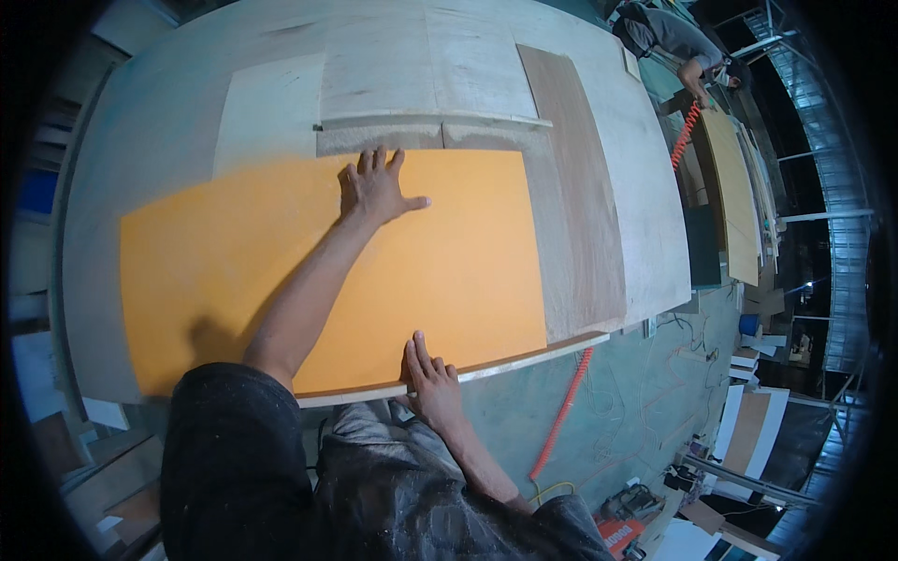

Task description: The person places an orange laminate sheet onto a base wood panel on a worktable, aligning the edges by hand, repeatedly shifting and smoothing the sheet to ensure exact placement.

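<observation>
A large flat orange panel (468, 248) lies on the worktable in front of me. My left hand (379, 190) rests on it near its far edge, fingers spread, fingertips reaching over that edge and the thumb pointing right. At the near edge, my right hand (435, 388) touches the panel. Its fingers stretch forward onto the orange face, while its thumb cannot be made out. Beyond the panel, a narrow wooden strip (468, 119) runs across the table.
A brown wood sheet (585, 201) lies right of the panel on the pale worktable (645, 215). A red coiled hose (564, 411) hangs off the near edge. Another person (678, 42) bends over boards (734, 187) at the far right. Cables trail on the green floor (524, 411).
</observation>
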The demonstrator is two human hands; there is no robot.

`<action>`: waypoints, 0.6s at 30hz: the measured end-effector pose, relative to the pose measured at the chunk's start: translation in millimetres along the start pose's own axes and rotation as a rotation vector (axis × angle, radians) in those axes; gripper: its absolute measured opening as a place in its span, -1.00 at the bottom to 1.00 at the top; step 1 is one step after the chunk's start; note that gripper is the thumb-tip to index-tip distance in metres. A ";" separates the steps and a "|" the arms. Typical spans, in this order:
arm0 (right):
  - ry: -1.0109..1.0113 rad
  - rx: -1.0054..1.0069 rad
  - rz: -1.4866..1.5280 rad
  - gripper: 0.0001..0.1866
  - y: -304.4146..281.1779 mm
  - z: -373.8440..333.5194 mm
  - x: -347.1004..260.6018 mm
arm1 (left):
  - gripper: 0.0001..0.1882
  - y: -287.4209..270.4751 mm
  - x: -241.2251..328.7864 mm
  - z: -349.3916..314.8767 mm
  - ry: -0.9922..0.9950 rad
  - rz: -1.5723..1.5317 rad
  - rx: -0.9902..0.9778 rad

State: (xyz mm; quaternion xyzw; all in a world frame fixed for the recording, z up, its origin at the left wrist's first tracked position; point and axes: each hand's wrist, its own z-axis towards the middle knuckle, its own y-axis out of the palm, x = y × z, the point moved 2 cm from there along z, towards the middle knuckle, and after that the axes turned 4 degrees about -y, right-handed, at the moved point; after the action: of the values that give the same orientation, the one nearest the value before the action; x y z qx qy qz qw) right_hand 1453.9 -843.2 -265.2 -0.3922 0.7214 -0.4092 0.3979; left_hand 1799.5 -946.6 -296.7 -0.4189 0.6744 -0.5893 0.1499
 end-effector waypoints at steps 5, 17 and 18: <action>-0.005 -0.021 -0.082 0.18 -1.5 -2.3 -1.4 | 0.25 -1.4 3.3 -1.5 0.011 0.006 -0.026; -0.014 0.143 0.423 -0.28 -34.7 -3.5 50.5 | -0.05 -7.5 -78.2 -94.2 -0.072 -0.366 0.242; 0.089 0.295 0.412 -0.38 -39.8 -15.9 71.6 | -0.12 -0.4 -110.2 -128.7 -0.125 -0.373 0.376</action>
State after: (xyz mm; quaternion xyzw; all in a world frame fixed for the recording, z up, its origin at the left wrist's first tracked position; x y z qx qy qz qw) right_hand 1422.3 -916.9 -241.8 -0.1563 0.7352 -0.4372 0.4939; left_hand 1776.7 -778.7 -294.9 -0.5361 0.4537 -0.6948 0.1551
